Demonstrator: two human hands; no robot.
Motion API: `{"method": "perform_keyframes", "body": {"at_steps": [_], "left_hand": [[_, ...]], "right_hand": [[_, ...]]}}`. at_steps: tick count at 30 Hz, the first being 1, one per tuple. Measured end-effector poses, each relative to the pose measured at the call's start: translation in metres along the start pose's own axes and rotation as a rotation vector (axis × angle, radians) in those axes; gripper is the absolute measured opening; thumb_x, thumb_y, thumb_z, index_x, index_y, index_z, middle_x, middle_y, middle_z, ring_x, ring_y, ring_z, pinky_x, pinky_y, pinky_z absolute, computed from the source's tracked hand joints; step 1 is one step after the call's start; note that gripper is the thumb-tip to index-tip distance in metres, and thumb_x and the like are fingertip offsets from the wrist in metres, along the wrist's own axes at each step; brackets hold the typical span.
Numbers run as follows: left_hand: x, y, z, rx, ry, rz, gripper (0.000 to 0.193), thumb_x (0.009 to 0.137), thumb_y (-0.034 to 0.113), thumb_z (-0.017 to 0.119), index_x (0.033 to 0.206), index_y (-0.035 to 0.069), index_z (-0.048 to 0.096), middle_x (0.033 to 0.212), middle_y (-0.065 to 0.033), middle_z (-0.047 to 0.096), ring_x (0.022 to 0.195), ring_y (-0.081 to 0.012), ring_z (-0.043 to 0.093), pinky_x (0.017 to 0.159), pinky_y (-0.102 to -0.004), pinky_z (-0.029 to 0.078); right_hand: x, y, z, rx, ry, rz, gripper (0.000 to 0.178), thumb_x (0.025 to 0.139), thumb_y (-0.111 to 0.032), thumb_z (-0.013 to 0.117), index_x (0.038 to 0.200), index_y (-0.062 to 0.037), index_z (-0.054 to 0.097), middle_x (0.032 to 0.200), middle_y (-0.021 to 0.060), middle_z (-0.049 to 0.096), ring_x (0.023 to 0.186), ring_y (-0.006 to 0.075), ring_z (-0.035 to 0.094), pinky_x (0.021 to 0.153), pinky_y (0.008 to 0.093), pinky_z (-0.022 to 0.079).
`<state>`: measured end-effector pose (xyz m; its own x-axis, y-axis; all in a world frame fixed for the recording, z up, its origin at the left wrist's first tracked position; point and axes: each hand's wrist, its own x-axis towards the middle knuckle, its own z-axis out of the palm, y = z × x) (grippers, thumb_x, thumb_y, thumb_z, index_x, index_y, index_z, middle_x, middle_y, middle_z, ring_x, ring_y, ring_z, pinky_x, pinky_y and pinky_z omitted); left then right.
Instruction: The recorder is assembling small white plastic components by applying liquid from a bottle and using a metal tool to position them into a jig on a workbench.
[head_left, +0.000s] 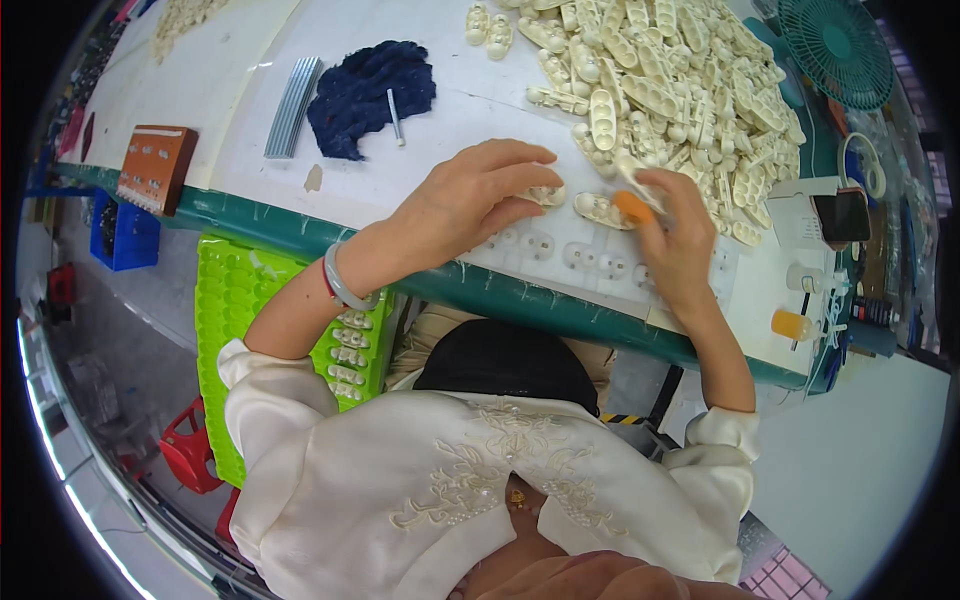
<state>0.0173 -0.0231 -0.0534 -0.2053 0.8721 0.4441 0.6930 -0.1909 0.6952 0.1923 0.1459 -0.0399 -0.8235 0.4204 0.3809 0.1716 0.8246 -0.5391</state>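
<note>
So, one cream molded piece (546, 196) sits between thumb and fingers of the left-hand grip (470, 198), partly hidden; can't tell whether it's pinched or just cupped. Second cream piece (597, 209) lies just left of the right-hand grip (685, 228), whose fingers are bent and blurred, hold unclear; orange bit (632, 207) at its thumb tip. Translucent molds (600, 262) just below both grips. Heap of cream parts (690, 95) beyond the right one, dark blue lump (355, 100) beyond the left, all on the worktop (245, 165).
</note>
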Motion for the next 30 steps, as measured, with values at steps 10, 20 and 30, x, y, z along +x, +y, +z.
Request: {"method": "perform_keyframes", "body": {"at_steps": [10,20,30], "left_hand": [[0.059,-0.058,-0.001,0.455,0.018,0.143,0.032,0.072,0.014,0.069,0.102,0.007,0.059,0.099,-0.0099,0.06,0.092,-0.0277,0.057,0.079,-0.0341,0.047],[0.069,-0.046,-0.024,0.364,-0.126,-0.153,0.027,0.08,0.008,0.059,0.106,0.007,0.052,0.087,-0.0094,0.062,0.083,-0.0231,0.057,0.072,-0.0298,0.046],[-0.018,0.047,-0.04,-0.18,-0.215,-0.248,0.032,0.082,0.0,0.055,0.114,0.003,0.054,0.102,-0.0127,0.052,0.086,-0.0229,0.054,0.075,-0.0272,0.043]], "right_hand": [[-0.028,-0.035,-0.048,-0.025,-0.371,-0.003,0.037,0.073,-0.004,0.068,0.106,-0.0037,0.051,0.104,0.0147,0.056,0.086,0.0315,0.059,0.073,0.0347,0.049],[-0.006,-0.04,-0.011,-0.118,-0.444,-0.262,0.026,0.07,-0.02,0.069,0.083,-0.0033,0.055,0.079,0.008,0.049,0.067,0.0256,0.056,0.051,0.0345,0.045],[-0.016,-0.043,-0.013,-0.147,-0.313,-0.176,0.032,0.063,-0.013,0.073,0.088,-0.0029,0.058,0.084,0.0081,0.052,0.075,0.0247,0.054,0.061,0.0328,0.044]]}}
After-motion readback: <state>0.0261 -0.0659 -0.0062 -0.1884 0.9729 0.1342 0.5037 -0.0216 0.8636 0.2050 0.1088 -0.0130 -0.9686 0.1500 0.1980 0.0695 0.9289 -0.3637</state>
